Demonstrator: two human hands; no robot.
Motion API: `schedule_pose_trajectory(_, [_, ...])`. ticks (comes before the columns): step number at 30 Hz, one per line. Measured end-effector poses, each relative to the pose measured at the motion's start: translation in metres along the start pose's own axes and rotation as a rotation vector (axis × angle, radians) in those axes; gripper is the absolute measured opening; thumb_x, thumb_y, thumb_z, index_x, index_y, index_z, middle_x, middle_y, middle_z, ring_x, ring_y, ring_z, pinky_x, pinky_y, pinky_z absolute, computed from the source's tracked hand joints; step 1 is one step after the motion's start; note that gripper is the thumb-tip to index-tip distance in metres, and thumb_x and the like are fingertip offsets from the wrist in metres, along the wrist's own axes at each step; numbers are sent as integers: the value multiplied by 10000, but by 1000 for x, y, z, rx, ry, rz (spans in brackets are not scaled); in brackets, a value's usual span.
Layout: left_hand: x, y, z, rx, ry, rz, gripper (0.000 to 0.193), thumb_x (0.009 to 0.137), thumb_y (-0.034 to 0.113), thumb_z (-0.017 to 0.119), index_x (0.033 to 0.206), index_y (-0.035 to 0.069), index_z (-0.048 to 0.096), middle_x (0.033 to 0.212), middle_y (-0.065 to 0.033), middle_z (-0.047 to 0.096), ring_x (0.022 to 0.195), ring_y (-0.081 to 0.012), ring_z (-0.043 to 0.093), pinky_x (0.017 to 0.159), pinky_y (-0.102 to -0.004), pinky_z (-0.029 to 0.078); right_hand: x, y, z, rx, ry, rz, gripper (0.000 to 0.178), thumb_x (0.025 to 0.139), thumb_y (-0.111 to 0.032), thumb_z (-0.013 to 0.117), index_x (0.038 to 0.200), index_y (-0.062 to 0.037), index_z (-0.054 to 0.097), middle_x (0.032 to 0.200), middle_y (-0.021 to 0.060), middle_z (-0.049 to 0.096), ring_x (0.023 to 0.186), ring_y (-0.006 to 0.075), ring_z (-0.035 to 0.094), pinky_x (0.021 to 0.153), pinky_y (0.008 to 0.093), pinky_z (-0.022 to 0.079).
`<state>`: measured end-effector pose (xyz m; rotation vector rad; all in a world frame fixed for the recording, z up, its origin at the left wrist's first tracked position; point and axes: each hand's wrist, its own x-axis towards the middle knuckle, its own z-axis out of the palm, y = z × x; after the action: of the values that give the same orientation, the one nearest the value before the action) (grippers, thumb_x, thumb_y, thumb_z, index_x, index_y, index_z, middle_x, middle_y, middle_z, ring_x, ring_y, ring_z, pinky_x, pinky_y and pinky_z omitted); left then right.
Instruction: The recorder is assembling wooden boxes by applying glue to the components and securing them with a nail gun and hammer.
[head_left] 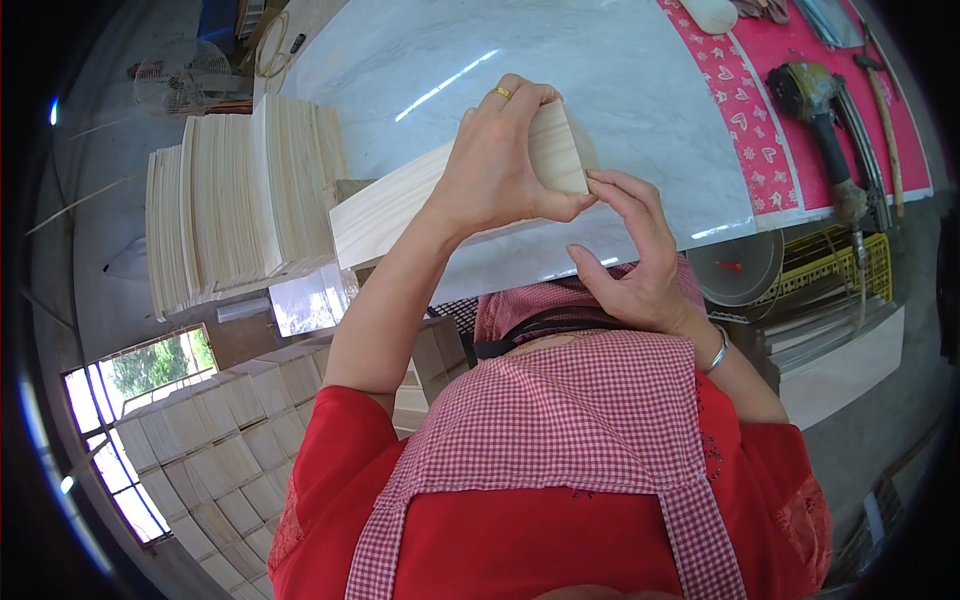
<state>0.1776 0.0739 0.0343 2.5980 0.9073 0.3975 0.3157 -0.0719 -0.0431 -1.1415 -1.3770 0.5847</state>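
We see a pale wooden piece (390, 210) with straight grain lying slantwise over the marbled tabletop (640, 90), near the edge closest to the person. Its left end points toward the stacked boards, and its right end shows a pale end face. The left hand covers its middle, so we cannot tell whether it is solid or hollow.

The left hand (495, 160) grasps the piece from above: its fingers curl over the far side and its thumb presses along the near side, by the right end. We notice a gold-coloured ring (502, 92) on one finger. The right hand (640, 260) has its fingertips at the piece's right corner, while its thumb stands apart from the wood; we see its fingers loosely bent, not clenched. A silver-coloured bracelet (718, 350) circles that wrist.

Just left of the piece we find a tight row of thin boards (225, 200). To the right, a pink patterned cloth (765, 70) covers part of the table, and on it lie a dark power tool (822, 130) and a hammer with a wooden handle (882, 130).

Below the table's right side we make out a round metal pan (730, 285) and a yellow crate (875, 265). The person wears a checked apron (560, 420) over a red top (480, 550). At the lower left we see rows of stacked wooden blocks (230, 450) beside a barred window (155, 365), and at the upper left a fan (185, 75).
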Motion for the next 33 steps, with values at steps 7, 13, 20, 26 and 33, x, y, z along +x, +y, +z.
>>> schedule_pose_trajectory(7, [-2, -2, -1, -46, -12, -14, 808, 504, 341, 888, 1161, 14, 549, 1061, -141, 568, 964, -324, 588, 830, -417, 494, 40, 12, -8, 89, -82, -45, 724, 763, -151, 770, 1389, 17, 447, 1344, 213, 519, 1230, 347, 533, 1028, 414, 435])
schedule_pose_trajectory(13, [-1, 1, -1, -60, -31, -68, 876, 490, 415, 876, 1197, 9, 555, 1128, -141, 561, 1027, -330, 564, 867, -423, 424, 43, 6, -6, 76, -107, -68, 888, 773, -285, 801, 1457, 50, 346, 1384, 260, 489, 1256, 396, 514, 1047, 427, 420])
schedule_pose_trajectory(20, [-3, 2, -3, -47, -38, -77, 862, 496, 392, 865, 1204, 11, 553, 1128, -138, 559, 1013, -329, 563, 865, -425, 417, 18, -18, -28, 108, -211, -26, 756, 803, -262, 775, 1399, 56, 435, 1361, 234, 516, 1225, 366, 538, 1027, 417, 434])
schedule_pose_trajectory(26, [-5, 3, -2, -38, -33, -74, 874, 490, 392, 867, 1208, 13, 544, 1124, -138, 555, 1007, -326, 564, 863, -421, 413, 56, 26, -26, 190, -116, 83, 456, 908, -221, 665, 1288, 14, 573, 1217, 179, 602, 1107, 267, 587, 939, 358, 465])
schedule_pose_trajectory(33, [-5, 5, -3, 2, -38, -75, 849, 491, 355, 854, 1205, 23, 537, 1120, -145, 551, 1030, -336, 562, 894, -422, 441, 95, 81, -4, 420, -364, 326, 364, 1000, -341, 559, 1130, -22, 678, 1014, 47, 655, 962, 130, 584, 848, 270, 462])
